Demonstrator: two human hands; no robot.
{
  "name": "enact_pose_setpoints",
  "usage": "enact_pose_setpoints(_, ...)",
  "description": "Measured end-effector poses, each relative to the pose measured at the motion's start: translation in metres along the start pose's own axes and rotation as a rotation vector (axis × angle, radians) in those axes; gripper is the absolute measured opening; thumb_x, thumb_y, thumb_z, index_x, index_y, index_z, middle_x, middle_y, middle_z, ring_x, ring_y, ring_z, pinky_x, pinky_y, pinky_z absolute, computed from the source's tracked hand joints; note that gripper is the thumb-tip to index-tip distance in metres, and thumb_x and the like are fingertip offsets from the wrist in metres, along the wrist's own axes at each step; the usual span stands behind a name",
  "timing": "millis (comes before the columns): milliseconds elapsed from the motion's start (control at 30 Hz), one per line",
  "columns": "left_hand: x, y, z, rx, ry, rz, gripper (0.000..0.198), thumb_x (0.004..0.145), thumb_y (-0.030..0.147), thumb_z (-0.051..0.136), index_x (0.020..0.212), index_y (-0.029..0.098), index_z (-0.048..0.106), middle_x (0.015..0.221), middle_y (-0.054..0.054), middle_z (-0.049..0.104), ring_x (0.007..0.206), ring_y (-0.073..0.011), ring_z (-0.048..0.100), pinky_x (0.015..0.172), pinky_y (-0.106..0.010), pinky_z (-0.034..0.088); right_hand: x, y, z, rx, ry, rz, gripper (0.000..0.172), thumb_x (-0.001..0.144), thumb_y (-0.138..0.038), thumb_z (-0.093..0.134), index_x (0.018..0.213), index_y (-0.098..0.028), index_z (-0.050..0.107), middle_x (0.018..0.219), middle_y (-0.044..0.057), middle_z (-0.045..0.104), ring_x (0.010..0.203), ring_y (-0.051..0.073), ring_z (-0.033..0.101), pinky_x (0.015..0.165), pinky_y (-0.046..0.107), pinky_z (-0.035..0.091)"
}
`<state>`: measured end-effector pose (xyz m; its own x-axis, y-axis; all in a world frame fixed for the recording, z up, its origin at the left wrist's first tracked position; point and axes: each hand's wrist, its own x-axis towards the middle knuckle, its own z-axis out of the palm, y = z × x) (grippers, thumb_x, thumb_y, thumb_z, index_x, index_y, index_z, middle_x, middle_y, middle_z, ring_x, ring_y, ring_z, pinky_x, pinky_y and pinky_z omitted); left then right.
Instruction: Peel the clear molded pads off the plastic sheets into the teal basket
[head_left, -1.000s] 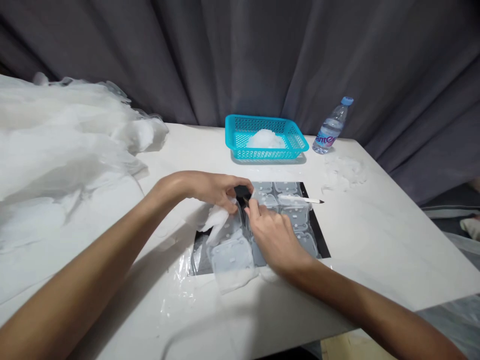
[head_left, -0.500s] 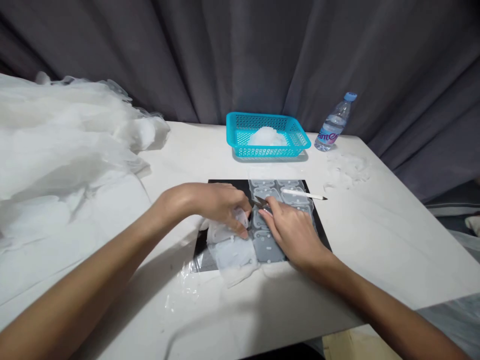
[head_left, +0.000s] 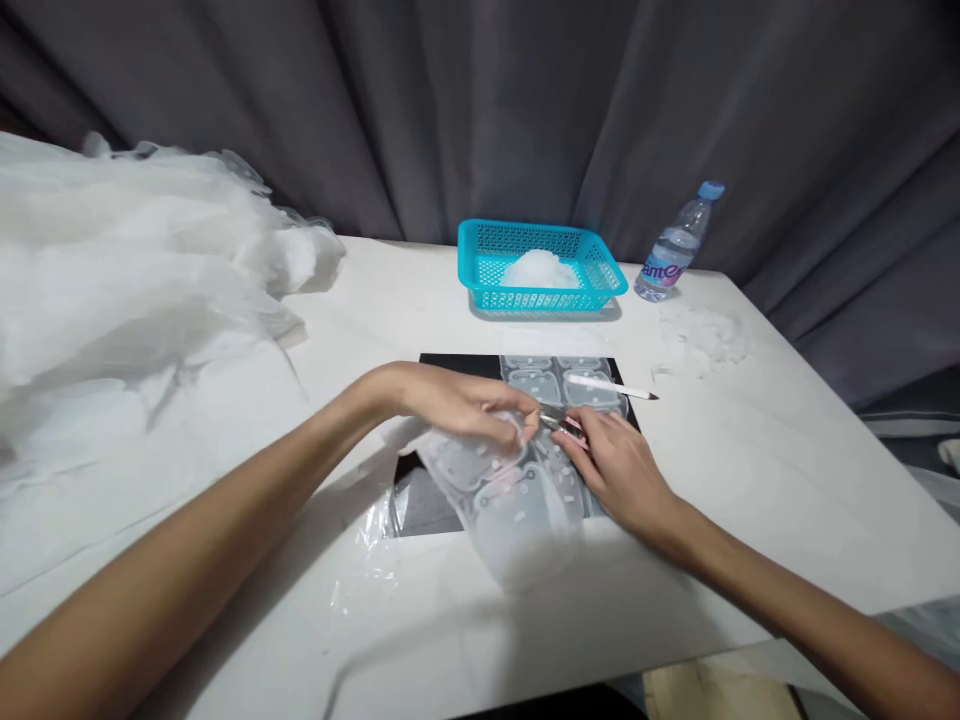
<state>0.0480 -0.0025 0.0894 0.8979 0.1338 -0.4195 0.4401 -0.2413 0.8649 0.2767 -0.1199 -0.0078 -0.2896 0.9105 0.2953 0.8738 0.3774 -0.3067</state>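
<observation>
My left hand [head_left: 469, 405] pinches a thin translucent white sheet [head_left: 517, 515] marked with rounded square outlines and small pale marks. The lower part of the sheet is lifted and blurred. My right hand [head_left: 626, 465] grips a small pair of metal snips [head_left: 564, 425], blades pointing left, close to my left fingertips. Whether the blades touch the sheet I cannot tell. Beneath lies a black mat [head_left: 459, 368]. Across the sheet's far right part rests a white pen [head_left: 611, 387] with a dark tip.
A turquoise basket [head_left: 469, 265] with a white heap [head_left: 541, 268] inside stands at the back. To its right are a water bottle [head_left: 675, 250] and white scraps [head_left: 701, 340]. A large pile of sheer white fabric [head_left: 135, 270] covers the table's left side.
Both hands have moved slightly right. The near part of the sheet has been lifted and shifted right, away from the mat. The snips have moved right with my right hand.
</observation>
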Motion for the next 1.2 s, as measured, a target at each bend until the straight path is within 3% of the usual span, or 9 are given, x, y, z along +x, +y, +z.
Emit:
enact_pose_setpoints(167, -0.008, 0.002, 0.000, 0.013, -0.073, -0.190, 0.014, 0.092, 0.034, 0.061, 0.100, 0.023, 0.059, 0.094, 0.000, 0.058, 0.091, -0.0198, 0.055, 0.083, -0.023, 0.045, 0.012, 0.013, 0.001, -0.041, 0.012, -0.030, 0.034, 0.112, -0.043, 0.044, 0.111, -0.015, 0.063, 0.095, 0.010, 0.077, 0.083, 0.025, 0.071, 0.076, 0.034, 0.048)
enact_pose_setpoints(300, -0.014, -0.005, -0.006, -0.025, -0.117, -0.280, 0.021, 0.093, 0.042, 0.064, 0.095, 0.021, 0.065, 0.093, -0.002, 0.060, 0.091, -0.0210, 0.055, 0.083, -0.024, 0.045, 0.023, 0.027, -0.004, -0.047, 0.006, -0.194, 0.037, 0.112, -0.043, 0.042, 0.112, -0.013, 0.063, 0.096, 0.011, 0.076, 0.088, 0.024, 0.071, 0.081, 0.034, 0.049)
enact_pose_setpoints(467, -0.010, -0.023, -0.014, -0.147, -0.172, -0.317, 0.042, 0.090, 0.060, 0.071, 0.085, 0.018, 0.074, 0.079, -0.003, 0.064, 0.075, -0.0186, 0.054, 0.065, -0.023, 0.043, 0.042, 0.039, -0.004, -0.121, 0.003, -0.246, 0.036, 0.111, -0.042, 0.045, 0.111, -0.013, 0.065, 0.095, 0.012, 0.075, 0.089, 0.024, 0.070, 0.082, 0.034, 0.048)
enact_pose_setpoints(567, -0.005, -0.031, -0.014, -0.152, -0.201, -0.300, 0.043, 0.085, 0.061, 0.077, 0.092, 0.018, 0.078, 0.086, -0.004, 0.073, 0.079, -0.0204, 0.062, 0.067, -0.024, 0.048, 0.043, 0.037, -0.006, -0.198, 0.065, -0.232, 0.039, 0.111, -0.043, 0.044, 0.111, -0.011, 0.067, 0.096, 0.013, 0.076, 0.092, 0.025, 0.071, 0.084, 0.035, 0.050)
enact_pose_setpoints(700, 0.001, -0.036, -0.013, -0.167, -0.193, -0.217, 0.031, 0.081, 0.045, 0.085, 0.096, 0.019, 0.078, 0.093, -0.003, 0.078, 0.089, -0.0225, 0.070, 0.081, -0.026, 0.054, 0.016, 0.020, -0.021, -0.083, 0.162, -0.139, 0.038, 0.112, -0.040, 0.043, 0.119, -0.010, 0.066, 0.102, 0.013, 0.077, 0.090, 0.022, 0.073, 0.078, 0.031, 0.053)
enact_pose_setpoints(800, 0.003, -0.036, -0.013, -0.182, -0.155, -0.183, 0.036, 0.079, 0.035, 0.086, 0.109, 0.020, 0.072, 0.098, -0.003, 0.079, 0.095, -0.0231, 0.073, 0.085, -0.028, 0.055, -0.015, -0.001, -0.031, 0.050, 0.105, -0.088, 0.033, 0.112, -0.035, 0.046, 0.125, -0.012, 0.065, 0.108, 0.012, 0.078, 0.087, 0.019, 0.075, 0.072, 0.028, 0.055)
enact_pose_setpoints(900, 0.002, -0.036, -0.013, -0.203, -0.164, -0.230, 0.046, 0.076, 0.034, 0.088, 0.114, 0.021, 0.065, 0.101, -0.005, 0.080, 0.096, -0.0246, 0.075, 0.085, -0.029, 0.056, -0.033, -0.023, -0.033, -0.060, 0.053, -0.145, 0.032, 0.111, -0.029, 0.046, 0.130, -0.013, 0.067, 0.118, 0.013, 0.078, 0.098, 0.023, 0.076, 0.070, 0.030, 0.058)
enact_pose_setpoints(1000, -0.001, -0.035, -0.011, -0.240, -0.156, -0.263, 0.057, 0.073, 0.036, 0.089, 0.117, 0.022, 0.056, 0.098, -0.005, 0.081, 0.096, -0.0265, 0.076, 0.083, -0.030, 0.057, -0.033, -0.043, -0.029, -0.214, -0.006, -0.205, 0.032, 0.111, -0.022, 0.043, 0.123, -0.014, 0.072, 0.124, 0.014, 0.077, 0.098, 0.025, 0.077, 0.062, 0.032, 0.058)
enact_pose_setpoints(1200, -0.005, -0.033, -0.009, -0.227, -0.138, -0.237, 0.063, 0.072, 0.031, 0.088, 0.120, 0.024, 0.047, 0.094, -0.005, 0.082, 0.092, -0.0266, 0.077, 0.080, -0.030, 0.057, -0.023, -0.069, -0.018, -0.302, -0.108, -0.087, 0.033, 0.109, -0.018, 0.044, 0.117, -0.012, 0.075, 0.127, 0.017, 0.076, 0.076, 0.020, 0.076, 0.058, 0.030, 0.057)
